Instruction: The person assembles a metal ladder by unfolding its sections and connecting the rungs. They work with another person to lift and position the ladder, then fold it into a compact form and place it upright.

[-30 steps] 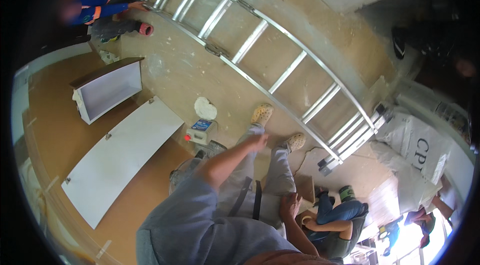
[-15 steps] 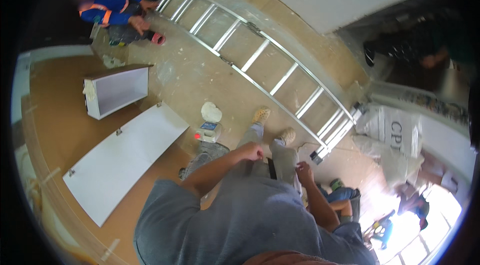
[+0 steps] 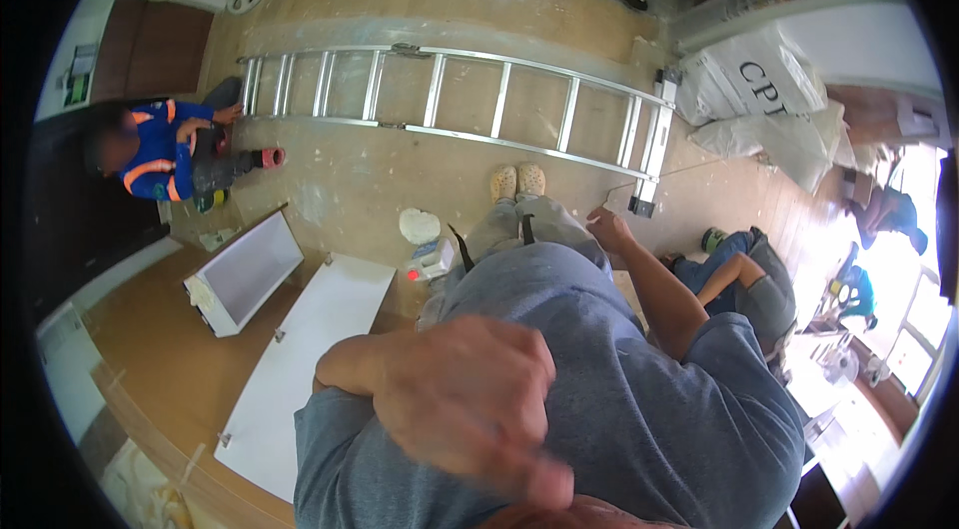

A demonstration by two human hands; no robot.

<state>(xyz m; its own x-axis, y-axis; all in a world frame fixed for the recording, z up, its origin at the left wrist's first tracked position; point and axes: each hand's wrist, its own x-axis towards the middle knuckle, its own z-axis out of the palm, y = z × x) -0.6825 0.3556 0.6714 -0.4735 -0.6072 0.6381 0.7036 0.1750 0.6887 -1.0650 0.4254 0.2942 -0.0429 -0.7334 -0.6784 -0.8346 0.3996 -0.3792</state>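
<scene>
My left hand (image 3: 462, 391) is raised close in front of my grey shirt (image 3: 649, 399), blurred by motion, its fingers bent under and the thumb stuck out; whether anything is in it cannot be made out. Low beside my right thigh hangs my right hand (image 3: 609, 229), fingers loosely stretched near the pale trousers (image 3: 564, 224), with nothing visible in it. Two dark strap ends (image 3: 527, 229) stick out at the waist. Yellow clogs (image 3: 517, 181) are on my feet, on the floor just short of a metal ladder (image 3: 499, 99).
A person in blue and orange (image 3: 160, 154) sits by the ladder's left end; another crouches (image 3: 759, 274) at my right. On the left lie an open white box (image 3: 250, 274) and a hinged white panel (image 3: 310, 329). A red-capped jug (image 3: 432, 259) stands nearby; white sacks (image 3: 759, 89) lie far right.
My left hand has risen from the waist towards the camera. My right hand has stayed low by the thigh. My view has turned, so the ladder now runs nearly level, and my feet are together.
</scene>
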